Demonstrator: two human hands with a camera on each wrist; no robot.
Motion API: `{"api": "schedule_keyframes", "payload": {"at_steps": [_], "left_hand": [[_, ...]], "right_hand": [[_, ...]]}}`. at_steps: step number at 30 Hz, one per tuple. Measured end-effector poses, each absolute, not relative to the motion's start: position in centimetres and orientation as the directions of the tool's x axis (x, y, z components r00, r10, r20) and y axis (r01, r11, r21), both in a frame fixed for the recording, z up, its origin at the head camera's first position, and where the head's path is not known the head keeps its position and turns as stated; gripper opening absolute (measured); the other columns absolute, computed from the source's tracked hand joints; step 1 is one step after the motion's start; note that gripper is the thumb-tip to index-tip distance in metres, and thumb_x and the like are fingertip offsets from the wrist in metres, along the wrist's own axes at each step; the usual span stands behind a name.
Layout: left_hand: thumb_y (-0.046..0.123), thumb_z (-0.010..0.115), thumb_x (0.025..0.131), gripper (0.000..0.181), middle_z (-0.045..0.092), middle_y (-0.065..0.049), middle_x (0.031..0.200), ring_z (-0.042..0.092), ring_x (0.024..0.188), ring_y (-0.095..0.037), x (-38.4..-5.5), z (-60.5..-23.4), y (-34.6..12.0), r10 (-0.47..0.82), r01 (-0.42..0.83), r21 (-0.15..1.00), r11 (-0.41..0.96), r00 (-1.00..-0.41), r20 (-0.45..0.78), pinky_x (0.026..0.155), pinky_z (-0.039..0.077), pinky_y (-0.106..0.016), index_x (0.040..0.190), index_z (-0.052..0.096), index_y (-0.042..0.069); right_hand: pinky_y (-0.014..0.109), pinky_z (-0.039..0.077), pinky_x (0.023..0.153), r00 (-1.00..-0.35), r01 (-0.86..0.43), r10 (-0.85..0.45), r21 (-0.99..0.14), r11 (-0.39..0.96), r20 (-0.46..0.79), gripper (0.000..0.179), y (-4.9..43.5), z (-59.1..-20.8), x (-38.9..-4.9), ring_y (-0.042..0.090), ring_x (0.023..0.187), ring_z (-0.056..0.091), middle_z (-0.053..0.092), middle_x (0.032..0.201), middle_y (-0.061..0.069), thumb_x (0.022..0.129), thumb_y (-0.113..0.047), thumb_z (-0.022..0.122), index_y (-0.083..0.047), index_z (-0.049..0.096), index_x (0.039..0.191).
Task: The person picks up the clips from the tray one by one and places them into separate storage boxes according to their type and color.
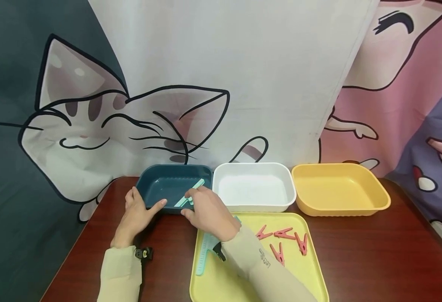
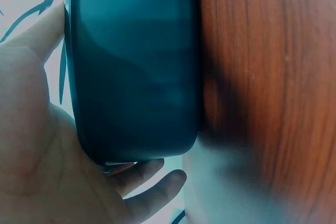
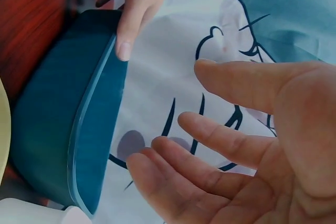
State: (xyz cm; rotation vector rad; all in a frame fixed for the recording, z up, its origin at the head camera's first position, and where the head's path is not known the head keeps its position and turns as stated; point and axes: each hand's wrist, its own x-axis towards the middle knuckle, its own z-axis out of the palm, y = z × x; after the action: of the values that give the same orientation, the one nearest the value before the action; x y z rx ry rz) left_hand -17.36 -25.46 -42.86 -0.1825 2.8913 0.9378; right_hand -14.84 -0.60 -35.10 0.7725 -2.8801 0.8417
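Left hand [image 1: 135,216]: grasped the left end of the dark teal bin [image 1: 162,186], thumb at its rim.
Mint-green piece [image 1: 200,183]: lay tilted inside the teal bin's right half, partly hidden.
Light-blue comb [image 1: 202,260]: lay along the left side of the yellow tray [image 1: 221,287].
Right hand [image 1: 211,212]: was released, fingers loosely spread and bare, over the teal bin's front right part.
White bin [image 1: 254,205]: stood beside the teal one.
Four pink pegs [image 1: 284,233]: lay on the tray.
Orange-yellow bin [image 1: 339,211]: stood rightmost.
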Motion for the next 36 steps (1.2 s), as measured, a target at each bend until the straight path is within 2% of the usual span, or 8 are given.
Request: {"api": "schedule_keyframes", "payload": {"at_steps": [5, 12, 21, 36], "left_hand": [[0.072, 0.056, 0.089, 0.128, -0.014, -0.034, 0.160, 0.010, 0.143, -0.055, -17.4, -43.0, -25.6, -0.087, -0.140, 0.586, 0.798, -0.989, -0.118, 0.108, 0.025, -0.071, 0.151, -0.022, -0.008], [0.073, 0.056, 0.088, 0.129, -0.013, -0.032, 0.161, 0.010, 0.144, -0.054, -17.6, -43.0, -25.6, -0.084, -0.136, 0.587, 0.798, -0.990, -0.115, 0.109, 0.025, -0.070, 0.151, -0.022, -0.007], [0.072, 0.057, 0.089, 0.128, -0.013, -0.033, 0.161, 0.009, 0.144, -0.055, -17.7, -43.0, -25.7, -0.076, -0.123, 0.593, 0.796, -0.992, -0.103, 0.109, 0.024, -0.071, 0.151, -0.022, -0.007], [0.071, 0.056, 0.090, 0.127, -0.014, -0.034, 0.160, 0.009, 0.144, -0.055, -17.4, -42.9, -25.6, -0.065, -0.109, 0.591, 0.800, -0.993, -0.096, 0.109, 0.025, -0.070, 0.151, -0.021, -0.009]], "right_hand": [[0.027, 0.055, 0.085, -0.884, -0.451, -0.447, -0.495, 0.743, 0.135, 0.042, -0.1, -35.2, -14.0, 0.017, 0.097, 0.061, 0.068, 0.115, 0.009, 0.089, -0.030, 0.078, -0.006, 0.070, 0.123], [0.030, 0.054, 0.092, -0.894, -0.427, -0.438, -0.477, 0.768, 0.095, 0.048, 0.4, -35.5, -13.1, 0.019, 0.102, 0.061, 0.066, 0.120, 0.009, 0.089, -0.032, 0.078, -0.007, 0.067, 0.129], [0.032, 0.050, 0.097, -0.884, -0.434, -0.463, -0.485, 0.759, 0.067, 0.050, 1.9, -36.2, -11.8, 0.019, 0.108, 0.058, 0.064, 0.121, 0.007, 0.088, -0.032, 0.079, -0.006, 0.065, 0.129], [0.034, 0.050, 0.095, -0.883, -0.434, -0.467, -0.457, 0.776, 0.045, 0.058, 3.7, -38.4, -11.1, 0.020, 0.106, 0.055, 0.062, 0.118, 0.008, 0.081, -0.031, 0.086, -0.005, 0.064, 0.127]]}}
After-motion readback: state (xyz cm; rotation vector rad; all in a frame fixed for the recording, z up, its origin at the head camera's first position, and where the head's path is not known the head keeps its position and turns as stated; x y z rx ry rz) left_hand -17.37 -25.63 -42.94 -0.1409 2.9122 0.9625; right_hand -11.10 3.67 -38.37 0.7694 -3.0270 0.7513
